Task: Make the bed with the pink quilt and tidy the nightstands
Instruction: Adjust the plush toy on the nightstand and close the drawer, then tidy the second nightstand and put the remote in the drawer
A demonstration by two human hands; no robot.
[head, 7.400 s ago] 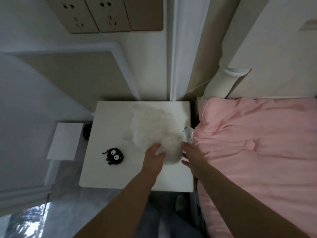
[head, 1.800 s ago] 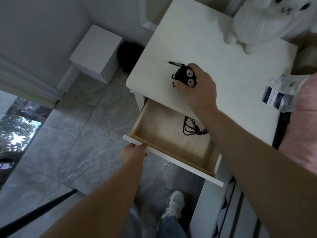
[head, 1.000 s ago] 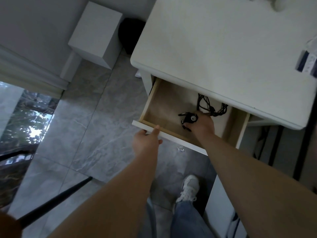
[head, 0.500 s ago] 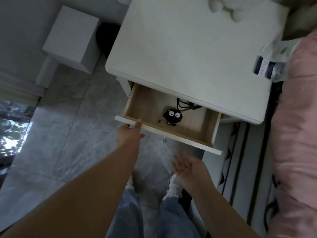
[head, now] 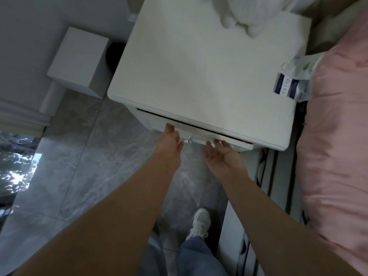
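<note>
**Both hands at the nightstand drawer front**

The white nightstand is standing between a grey tiled floor and the bed, and its drawer is showing only a thin dark gap under the top, nearly flush with the cabinet. The left hand is reaching in flat, fingers together and extended, their tips touching the drawer front just left of the small shiny knob. The right hand is lying palm-up and loosely spread, fingertips meeting the lower edge of the drawer front just right of that knob. Neither hand is gripping anything; both are splayed and empty, with the knob sitting between them.

The pink quilt is lying over the bed to the right, well apart from both hands and just beside the nightstand's right edge. A crumpled blue-and-white packet is resting on the top's right edge, touching the quilt. A white plush toy is sitting at the back of the top. A white box is standing on the floor to the left. A white sneaker and blue jeans are showing below the forearms.
</note>
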